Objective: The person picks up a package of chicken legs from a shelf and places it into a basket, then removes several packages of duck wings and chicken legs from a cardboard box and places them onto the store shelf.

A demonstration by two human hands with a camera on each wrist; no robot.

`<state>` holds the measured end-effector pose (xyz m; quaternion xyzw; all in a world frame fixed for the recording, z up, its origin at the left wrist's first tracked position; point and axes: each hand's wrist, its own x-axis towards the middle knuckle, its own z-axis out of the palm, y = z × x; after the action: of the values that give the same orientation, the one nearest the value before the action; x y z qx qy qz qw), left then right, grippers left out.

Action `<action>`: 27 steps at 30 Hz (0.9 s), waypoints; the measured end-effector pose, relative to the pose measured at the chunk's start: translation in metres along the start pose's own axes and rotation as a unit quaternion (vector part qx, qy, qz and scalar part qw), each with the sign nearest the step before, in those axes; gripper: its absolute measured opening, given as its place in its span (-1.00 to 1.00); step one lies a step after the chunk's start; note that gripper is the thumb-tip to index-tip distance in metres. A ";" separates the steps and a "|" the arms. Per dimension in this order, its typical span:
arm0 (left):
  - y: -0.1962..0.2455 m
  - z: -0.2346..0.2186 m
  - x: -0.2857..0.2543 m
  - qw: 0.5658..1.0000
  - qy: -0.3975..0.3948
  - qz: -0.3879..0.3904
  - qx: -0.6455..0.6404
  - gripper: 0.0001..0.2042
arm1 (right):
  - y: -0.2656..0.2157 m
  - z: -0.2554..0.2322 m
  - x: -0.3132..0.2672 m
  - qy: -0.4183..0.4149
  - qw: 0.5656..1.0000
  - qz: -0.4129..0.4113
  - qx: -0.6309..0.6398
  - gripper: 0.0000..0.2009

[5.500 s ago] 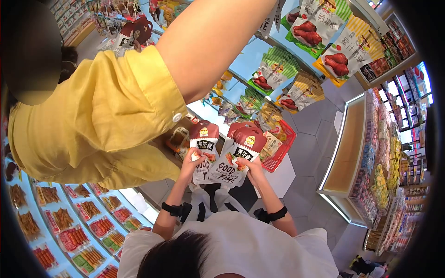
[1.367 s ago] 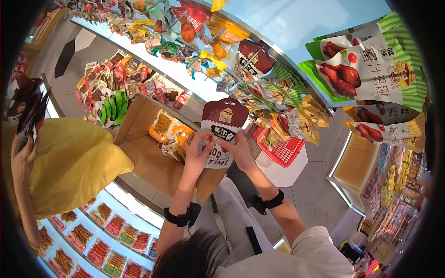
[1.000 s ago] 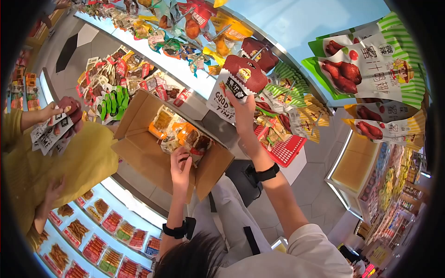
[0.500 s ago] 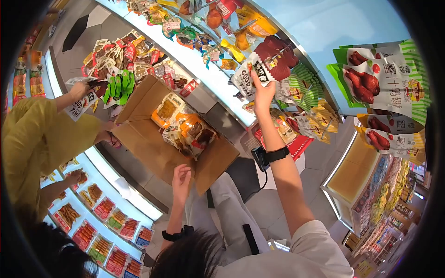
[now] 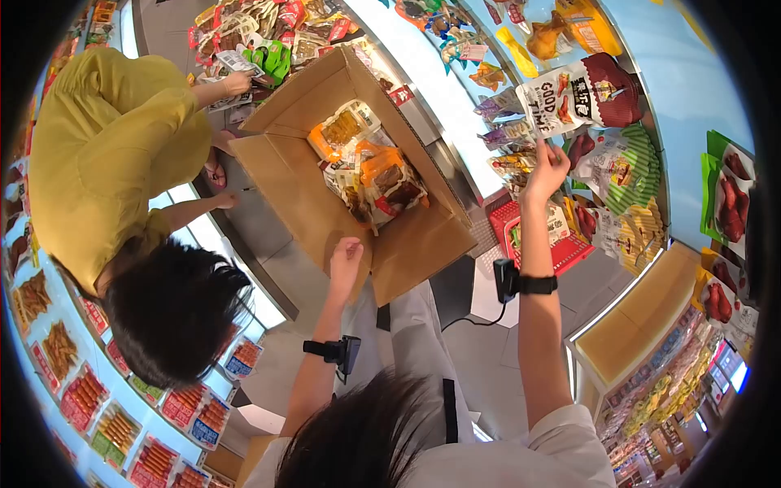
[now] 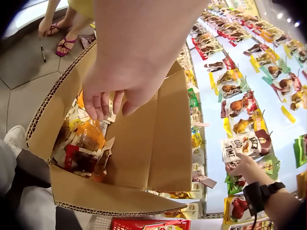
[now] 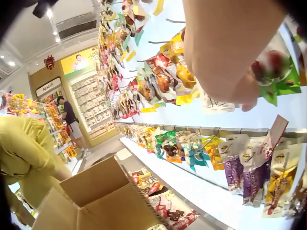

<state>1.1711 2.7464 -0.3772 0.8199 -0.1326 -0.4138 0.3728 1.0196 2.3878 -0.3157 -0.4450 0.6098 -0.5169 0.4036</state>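
Note:
On the hook rack at the upper right of the head view hangs a maroon-topped white snack bag (image 5: 561, 99). My right hand (image 5: 547, 172) is just below it, fingers loosely bent and fingertips right at its lower edge. In the left wrist view the same bag (image 6: 238, 147) lies against the rack beside my right hand (image 6: 247, 168). My left hand (image 5: 346, 264) hovers over the near side of an open cardboard box (image 5: 281, 175), fingers relaxed and holding nothing. Orange and clear snack packs (image 5: 382, 167) are inside the box. My wrist hides most of the right fingers in the right wrist view.
Green-striped bags (image 5: 622, 167) hang beside the maroon one. A red basket (image 5: 569, 254) stands below the rack. A person in yellow (image 5: 122, 146) bends down at the left by shelves of packaged snacks. Small purple packs (image 7: 249, 177) hang low on the rack.
The pair of bags held earlier is no longer in both hands. My right hand has carried a bag up to the rack and now sits below it. The left hand has left the bags.

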 end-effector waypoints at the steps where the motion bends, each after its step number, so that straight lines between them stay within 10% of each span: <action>1: -0.008 0.002 0.003 1.000 0.006 -0.006 -0.003 -0.82 | -0.002 -0.005 -0.025 0.021 1.000 -0.009 0.006 -0.63; 5: -0.029 0.011 0.005 0.998 0.040 -0.048 -0.024 -0.80 | -0.026 0.016 -0.139 -0.164 0.981 0.025 -0.098 -0.87; 9: -0.046 0.029 0.035 0.984 0.126 -0.123 0.035 -0.76 | 0.033 0.077 -0.199 -0.473 0.848 0.179 -0.160 -0.73; 15: -0.042 0.051 0.178 0.921 0.189 -0.339 -0.037 -0.54 | 0.188 0.111 -0.220 -0.536 0.710 0.139 -0.435 -0.67; 21: -0.013 0.046 0.282 0.928 0.177 -0.281 0.168 -0.53 | 0.247 0.117 -0.194 -0.489 0.696 0.170 -0.498 -0.70; 27: -0.124 0.057 0.335 0.914 0.129 -0.152 0.354 -0.49 | 0.302 0.114 -0.187 -0.432 0.750 0.171 -0.471 -0.69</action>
<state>1.3245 2.6265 -0.6825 0.9548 -0.0945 -0.2819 0.0044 1.1423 2.5572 -0.6249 -0.6428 0.6022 0.1614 0.4451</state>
